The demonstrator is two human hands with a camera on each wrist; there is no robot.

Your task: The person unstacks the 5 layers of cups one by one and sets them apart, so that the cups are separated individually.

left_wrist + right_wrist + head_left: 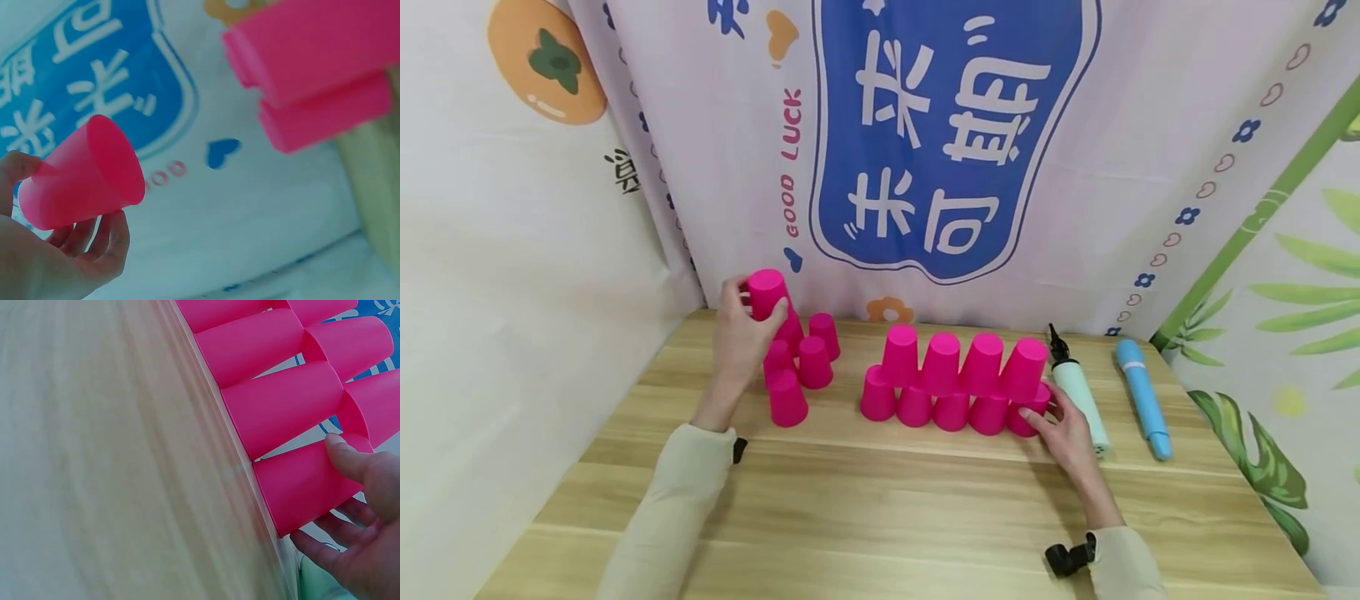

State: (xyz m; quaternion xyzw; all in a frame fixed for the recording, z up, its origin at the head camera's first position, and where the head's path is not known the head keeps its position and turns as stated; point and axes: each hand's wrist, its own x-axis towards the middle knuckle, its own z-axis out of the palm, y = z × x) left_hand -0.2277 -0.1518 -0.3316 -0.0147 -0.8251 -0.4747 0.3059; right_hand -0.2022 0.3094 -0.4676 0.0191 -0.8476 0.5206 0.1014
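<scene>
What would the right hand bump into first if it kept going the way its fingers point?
The right hand already touches the end cup of the bottom row. Going on, it would press into that cup first, then probably its neighbour, though depth is hard to judge.

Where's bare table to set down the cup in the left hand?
The front strip of the table between the two sleeves is bare. A narrow gap lies between the loose cups and the two-row cup wall. It is crowded at right: the right hand is on the wall's end cup, beside the pump and blue tube. The left hand holds its cup above the loose group.
</scene>
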